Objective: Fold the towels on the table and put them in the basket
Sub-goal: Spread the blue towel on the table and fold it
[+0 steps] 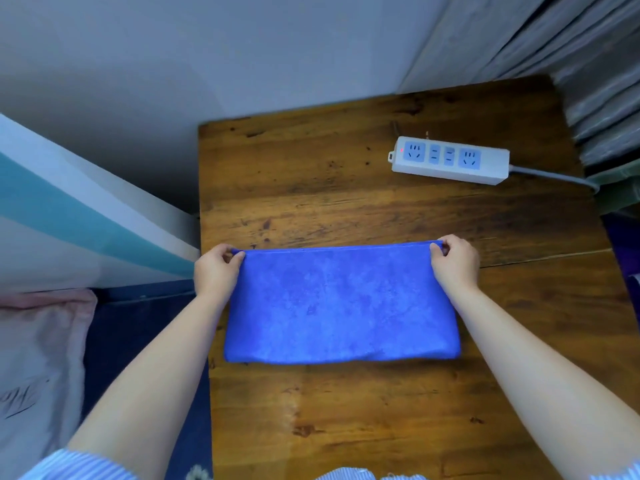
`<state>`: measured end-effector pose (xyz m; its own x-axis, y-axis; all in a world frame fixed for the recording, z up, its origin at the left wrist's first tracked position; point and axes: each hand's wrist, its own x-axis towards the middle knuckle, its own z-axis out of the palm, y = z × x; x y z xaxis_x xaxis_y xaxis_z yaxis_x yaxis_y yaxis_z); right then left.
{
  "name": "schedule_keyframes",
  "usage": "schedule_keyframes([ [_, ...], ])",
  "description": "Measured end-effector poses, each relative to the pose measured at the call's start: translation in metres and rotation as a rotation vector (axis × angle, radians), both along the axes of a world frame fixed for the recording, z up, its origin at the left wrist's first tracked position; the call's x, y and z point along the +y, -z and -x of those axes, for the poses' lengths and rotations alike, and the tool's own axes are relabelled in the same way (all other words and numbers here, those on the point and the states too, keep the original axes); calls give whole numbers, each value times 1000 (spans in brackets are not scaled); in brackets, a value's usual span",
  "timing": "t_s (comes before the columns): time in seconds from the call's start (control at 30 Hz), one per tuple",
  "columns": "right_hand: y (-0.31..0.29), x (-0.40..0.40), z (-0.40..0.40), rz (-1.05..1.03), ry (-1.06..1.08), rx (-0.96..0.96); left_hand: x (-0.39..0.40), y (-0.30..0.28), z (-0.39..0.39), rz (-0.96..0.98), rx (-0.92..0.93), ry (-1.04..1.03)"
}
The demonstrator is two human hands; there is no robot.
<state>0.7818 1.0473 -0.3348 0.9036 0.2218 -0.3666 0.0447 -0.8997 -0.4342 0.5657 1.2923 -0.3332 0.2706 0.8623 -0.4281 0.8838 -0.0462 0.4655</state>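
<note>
- blue towel lies flat in the middle of the wooden table, folded into a wide rectangle with the fold nearest the person
- left hand pinches the far left corner, fingers curled over the edge
- right hand pinches the far right corner the same way
- white power strip sits well beyond the towel, near the table's far right side

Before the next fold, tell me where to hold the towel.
Hold the towel at its two far corners, from the outer ends, as the left hand and right hand pinch it now. It lies flat and long across the table, so corner grips likely keep the edges aligned.
</note>
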Motion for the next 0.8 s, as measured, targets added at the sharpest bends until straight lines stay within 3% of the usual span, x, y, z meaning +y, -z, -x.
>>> schedule_keyframes([
  [0.13, -12, 3, 16, 108, -67, -108, -4, -7, 7, -139, 156, 114],
  [0.27, -12, 15, 58, 131, -519, -310, -39, -1, 12, -419, 99, 551],
  [0.37, -4, 40, 89, 285, -800, -199, -76, 7, -6, -343, 99, 717],
  [0.5, 9, 60, 98, 348, -902, -101, -92, 20, -23, -147, 225, 629],
  [0.63, 17, 47, 73, 307, -887, -83, -84, 31, -11, -194, 238, 589],
  [0.8, 17, -5, 52, 347, -697, -107, -76, 29, 21, -192, 272, 483],
])
